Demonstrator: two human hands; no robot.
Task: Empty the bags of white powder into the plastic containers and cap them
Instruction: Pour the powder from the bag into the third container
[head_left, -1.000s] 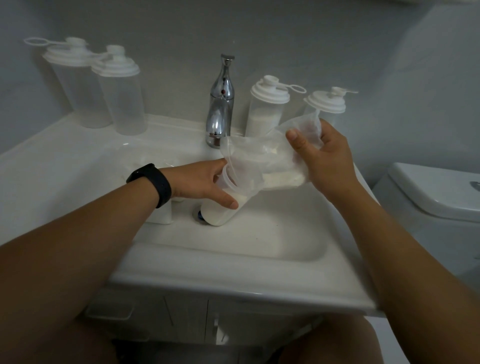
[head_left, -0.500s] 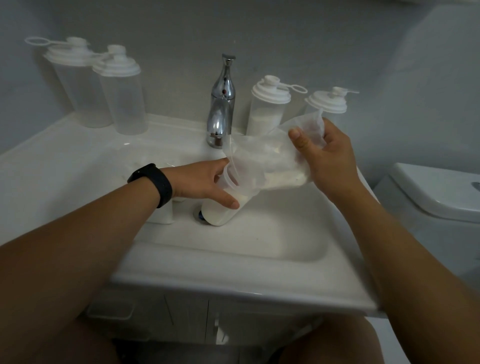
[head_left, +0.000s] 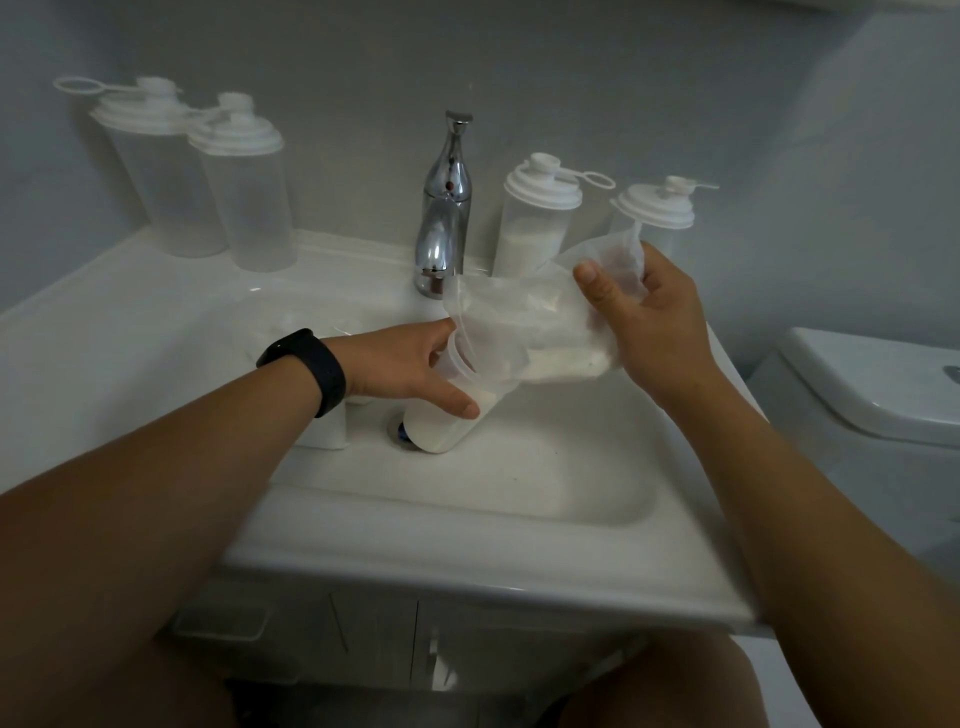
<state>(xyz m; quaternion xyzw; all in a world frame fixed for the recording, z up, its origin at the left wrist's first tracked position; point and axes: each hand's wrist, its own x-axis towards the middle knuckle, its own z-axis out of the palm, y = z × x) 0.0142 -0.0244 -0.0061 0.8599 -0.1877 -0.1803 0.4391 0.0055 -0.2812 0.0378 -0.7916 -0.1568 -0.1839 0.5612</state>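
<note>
1. Bag (head_left: 524, 332) of white powder, pinched in the right hand's grip (head_left: 649, 322), tips into the open container (head_left: 447, 415).
2. Left hand's grip (head_left: 410, 364) curls round that tilted, part-filled container in the sink (head_left: 519, 499).
3. Beyond the right grip, a capped container (head_left: 535, 228) holds powder.
4. No writing is legible.

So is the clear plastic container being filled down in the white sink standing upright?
No, the clear plastic container leans in the white sink, gripped by the left hand under the powder bag.

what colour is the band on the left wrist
Black, plain with no pattern: the wristband shows clearly in the head view.
</note>
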